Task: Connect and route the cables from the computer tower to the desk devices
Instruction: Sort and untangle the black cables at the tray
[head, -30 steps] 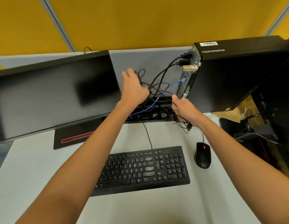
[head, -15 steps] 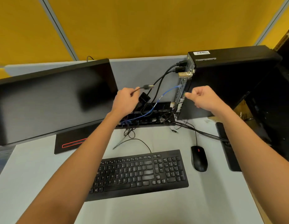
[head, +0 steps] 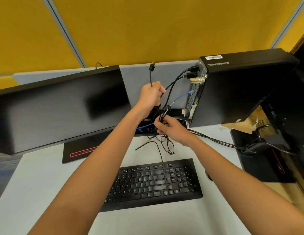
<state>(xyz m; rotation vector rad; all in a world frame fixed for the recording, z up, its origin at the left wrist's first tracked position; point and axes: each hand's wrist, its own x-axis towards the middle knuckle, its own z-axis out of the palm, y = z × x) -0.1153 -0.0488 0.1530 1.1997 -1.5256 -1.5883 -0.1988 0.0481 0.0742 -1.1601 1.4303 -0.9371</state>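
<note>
Above the table [head: 215, 209], our left hand [head: 150, 97] grips a black cable [head: 150, 77], plug upward and well left of the computer tower [head: 241, 92] ports, while our right hand [head: 171, 129], lower and nearer them, pinches the looped slack.

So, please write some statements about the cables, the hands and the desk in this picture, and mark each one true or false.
1. The left hand holds a black cable whose free plug points up. True.
2. The blue cable is plugged into the back of the computer tower. True.
3. The right hand rests flat on the keyboard. False: its grip is on a bundle of thin black cables behind the keyboard.
4. The monitor shows a bright picture. False: its screen is dark.
5. The tower lies flat on its side. False: it stands upright.
</note>
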